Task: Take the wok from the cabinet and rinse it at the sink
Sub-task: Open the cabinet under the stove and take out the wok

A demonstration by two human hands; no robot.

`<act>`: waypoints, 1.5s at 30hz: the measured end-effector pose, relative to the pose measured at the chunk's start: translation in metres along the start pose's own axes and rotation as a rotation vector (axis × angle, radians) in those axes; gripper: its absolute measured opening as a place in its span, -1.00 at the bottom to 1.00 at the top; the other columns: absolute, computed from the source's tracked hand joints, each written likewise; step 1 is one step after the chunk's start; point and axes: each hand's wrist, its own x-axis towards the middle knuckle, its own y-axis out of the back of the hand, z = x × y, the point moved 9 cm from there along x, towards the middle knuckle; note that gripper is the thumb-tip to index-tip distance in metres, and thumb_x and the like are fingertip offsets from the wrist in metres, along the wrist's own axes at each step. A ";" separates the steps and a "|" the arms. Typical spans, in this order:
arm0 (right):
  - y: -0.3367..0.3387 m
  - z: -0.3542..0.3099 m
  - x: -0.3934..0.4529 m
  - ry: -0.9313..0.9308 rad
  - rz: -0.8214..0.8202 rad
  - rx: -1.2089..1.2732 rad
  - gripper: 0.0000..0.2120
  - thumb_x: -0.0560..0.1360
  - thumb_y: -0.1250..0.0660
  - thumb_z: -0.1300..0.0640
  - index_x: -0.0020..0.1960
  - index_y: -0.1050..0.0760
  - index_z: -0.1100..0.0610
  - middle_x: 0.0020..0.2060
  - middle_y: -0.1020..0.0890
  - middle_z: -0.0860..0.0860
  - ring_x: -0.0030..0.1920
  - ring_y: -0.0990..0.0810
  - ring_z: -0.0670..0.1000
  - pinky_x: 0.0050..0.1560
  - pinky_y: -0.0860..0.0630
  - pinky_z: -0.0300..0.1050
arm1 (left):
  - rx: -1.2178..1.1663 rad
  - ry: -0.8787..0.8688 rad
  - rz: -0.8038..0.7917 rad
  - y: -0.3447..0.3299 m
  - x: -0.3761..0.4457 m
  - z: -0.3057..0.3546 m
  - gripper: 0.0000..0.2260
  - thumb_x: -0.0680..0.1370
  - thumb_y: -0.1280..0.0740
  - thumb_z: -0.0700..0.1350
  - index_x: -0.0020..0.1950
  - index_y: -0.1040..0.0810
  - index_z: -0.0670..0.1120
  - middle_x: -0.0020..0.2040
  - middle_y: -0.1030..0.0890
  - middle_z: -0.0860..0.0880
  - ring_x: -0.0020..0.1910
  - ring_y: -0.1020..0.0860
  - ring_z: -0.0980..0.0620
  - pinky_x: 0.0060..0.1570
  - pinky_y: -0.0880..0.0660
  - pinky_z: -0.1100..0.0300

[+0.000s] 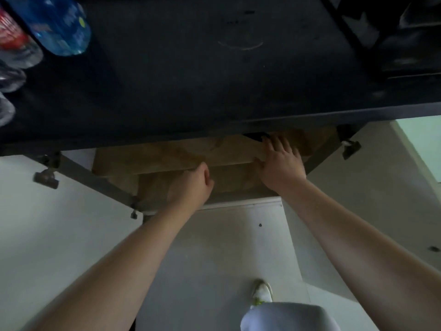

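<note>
Head view. Nearest the lens: a pale-clad knee [290,317] at bottom edge, a white shoe [262,290] on the light floor [226,247] just beyond it. Both bare forearms reach forward and down into an open cabinet [152,161] under a dark countertop [191,68].

Left hand [191,185]: fingers curled over the front edge of a brown cardboard box [181,154] sitting inside the cabinet; grasp on that edge.

Right hand [279,161]: fingers spread and flat, palm pressed on the box top at its right side; released, not clasping anything.

White cabinet doors [47,211] stand swung open on both sides; metal hinges visible.

Wok: not visible; a dark gap shows just past the right fingertips, content cannot be told.

Countertop, far left: blue-labelled plastic bottle [59,25] beside other bottles, blurred.
</note>
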 end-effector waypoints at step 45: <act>-0.143 -0.063 0.029 -0.022 -0.212 1.055 -0.64 0.51 -0.31 -0.17 -0.03 -0.50 0.14 -0.43 -0.52 0.00 -0.50 -0.45 -0.07 -0.47 -0.37 -0.21 | -1.847 0.161 -0.315 -0.144 0.114 -0.016 -0.54 0.61 -0.14 0.18 0.25 -0.51 -0.16 0.10 -0.65 -0.18 0.05 -0.62 -0.10 -0.17 -0.56 0.08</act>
